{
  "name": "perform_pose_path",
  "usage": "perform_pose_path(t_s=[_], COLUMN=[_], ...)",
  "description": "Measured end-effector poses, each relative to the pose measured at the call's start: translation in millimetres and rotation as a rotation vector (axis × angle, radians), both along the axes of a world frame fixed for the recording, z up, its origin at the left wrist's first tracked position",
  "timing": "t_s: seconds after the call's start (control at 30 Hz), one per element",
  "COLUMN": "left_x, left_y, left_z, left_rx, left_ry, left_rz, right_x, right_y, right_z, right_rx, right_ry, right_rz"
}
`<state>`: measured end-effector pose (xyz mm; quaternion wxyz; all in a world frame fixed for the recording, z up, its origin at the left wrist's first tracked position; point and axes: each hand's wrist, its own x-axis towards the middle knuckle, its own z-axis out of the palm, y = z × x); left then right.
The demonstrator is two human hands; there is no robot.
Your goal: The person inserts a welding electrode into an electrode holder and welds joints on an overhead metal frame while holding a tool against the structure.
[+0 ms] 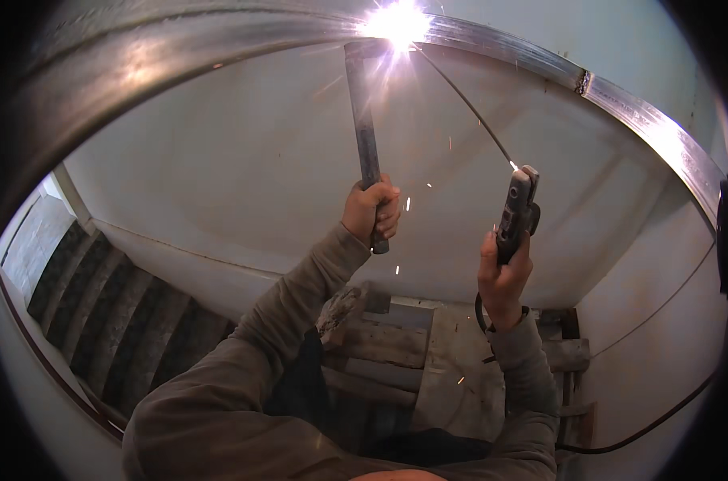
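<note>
My left hand [371,210] is closed round the lower end of a dark metal bar [362,120], held upright. The bar's top reaches the underside of a long shiny metal beam [504,50], beside a blinding welding arc [396,26]; glare hides the exact contact. In my right hand [504,282] is a dark electrode holder [514,210], fingers wrapped round its lower part. A thin welding electrode [465,102] slants up and left from its jaws to the arc. Sparks fall between my hands.
The beam spans overhead, with a dark joint [584,83] to the right. Dark-edged stairs [115,309] descend at lower left. Below me are wooden planks [380,341] and a pale board [456,377]. A black cable [645,437] runs along the lower right, by a pale wall [645,305].
</note>
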<state>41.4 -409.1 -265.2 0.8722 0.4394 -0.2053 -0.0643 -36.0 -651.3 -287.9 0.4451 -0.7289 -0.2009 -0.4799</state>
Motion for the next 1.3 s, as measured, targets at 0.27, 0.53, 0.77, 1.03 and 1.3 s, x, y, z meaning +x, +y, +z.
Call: perform_pose_path(t_s=[0.27, 0.53, 0.77, 1.03, 1.3], left_x=[1, 1, -1, 1, 1], left_y=[2, 2, 3, 2, 1], left_z=[-2, -2, 0, -1, 0], left_rx=[0.005, -0.015, -0.010, 0.002, -0.027], left_ry=[0.025, -0.004, 0.035, 0.038, 0.058], left_rz=[-0.015, -0.033, -0.021, 0.003, -0.015], right_x=[-2, 7, 5, 5, 6], right_y=[4, -2, 2, -2, -2], right_z=[-2, -9, -5, 0, 0], right_rx=[0.048, 0.020, 0.014, 0.076, 0.056], right_ry=[0.043, -0.012, -0.011, -0.043, -0.016], right_rz=[0.042, 0.035, 0.031, 0.066, 0.024])
